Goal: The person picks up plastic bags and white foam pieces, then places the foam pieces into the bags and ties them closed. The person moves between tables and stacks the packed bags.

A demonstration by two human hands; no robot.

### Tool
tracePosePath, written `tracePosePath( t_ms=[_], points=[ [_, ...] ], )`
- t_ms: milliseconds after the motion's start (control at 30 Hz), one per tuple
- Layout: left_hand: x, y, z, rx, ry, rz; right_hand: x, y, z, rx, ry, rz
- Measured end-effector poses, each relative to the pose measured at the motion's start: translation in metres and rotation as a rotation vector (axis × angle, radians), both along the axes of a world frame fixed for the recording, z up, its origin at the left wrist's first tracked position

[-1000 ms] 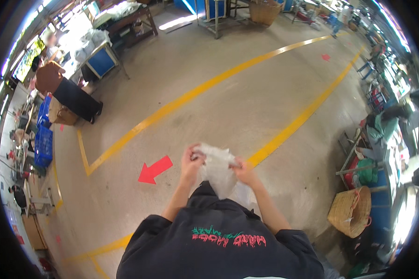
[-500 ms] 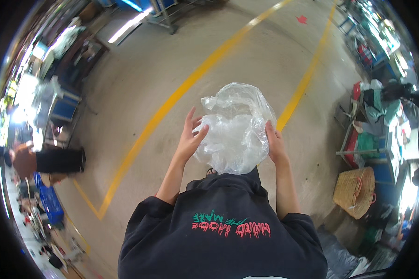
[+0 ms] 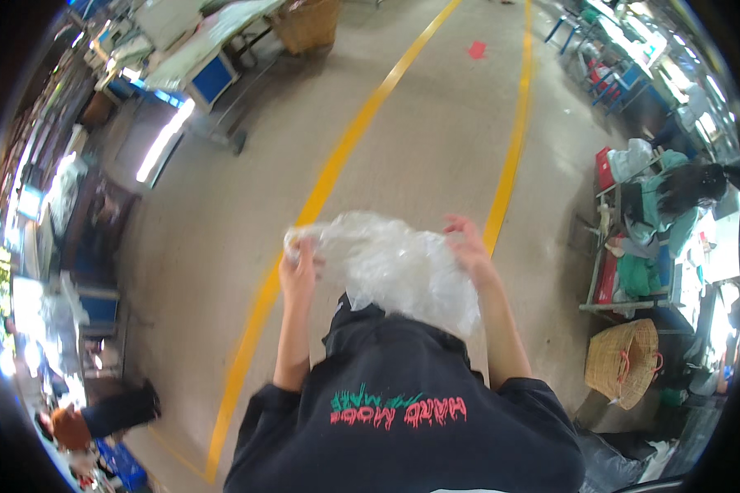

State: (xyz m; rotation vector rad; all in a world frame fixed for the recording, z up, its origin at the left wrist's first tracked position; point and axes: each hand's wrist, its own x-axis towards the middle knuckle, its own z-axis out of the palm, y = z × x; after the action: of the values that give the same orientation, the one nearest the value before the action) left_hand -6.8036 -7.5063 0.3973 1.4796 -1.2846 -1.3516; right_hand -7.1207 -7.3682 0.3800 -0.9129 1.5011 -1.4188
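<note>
A clear, crumpled plastic bag (image 3: 403, 267) spreads out in front of my chest, between my two hands. My left hand (image 3: 302, 267) is closed on the bag's gathered upper left edge, with the fingers curled round the plastic. At the bag's right side my right hand (image 3: 471, 248) is raised, a little blurred, its fingers apart and bent toward the plastic. Its palm side lies against or just beside the bag; which of the two, I cannot tell. The bag hangs loosely and its lower part reaches down to my dark shirt.
Yellow lines (image 3: 337, 168) run along the floor on both sides, with a red mark (image 3: 477, 50) ahead. At right, a person in green (image 3: 670, 201) is beside a cluttered table above a wicker basket (image 3: 622, 361). Another person (image 3: 111, 411) is at lower left. A wheeled table (image 3: 214, 78) stands ahead left.
My left hand has moved left and down, drawing the bag's edge out sideways. My right hand has shifted up the bag's side with its fingers spreading. The surroundings have slid down as I move forward.
</note>
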Motion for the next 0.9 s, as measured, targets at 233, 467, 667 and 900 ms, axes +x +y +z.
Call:
tracePosePath(
  t_ms=[233, 467, 667, 900],
  points=[
    [-0.099, -0.17, -0.015, 0.308, 0.246, -0.593, -0.044, -0.209, -0.005, 0.151, 0.72, 0.408],
    [-0.269, -0.387, 0.019, 0.231, 0.055, -1.024, -0.153, -0.412, -0.026, 0.414, 0.688, 0.345],
    [-0.432, -0.562, 0.028, 0.32, 0.13, -1.298, -0.305, -0.513, -0.076, 0.487, 0.516, -0.074],
    [-0.619, -0.726, 0.033, 0.025, -0.271, -1.402, -0.483, -0.658, -0.075, 0.409, 0.301, -0.359]
  ],
)
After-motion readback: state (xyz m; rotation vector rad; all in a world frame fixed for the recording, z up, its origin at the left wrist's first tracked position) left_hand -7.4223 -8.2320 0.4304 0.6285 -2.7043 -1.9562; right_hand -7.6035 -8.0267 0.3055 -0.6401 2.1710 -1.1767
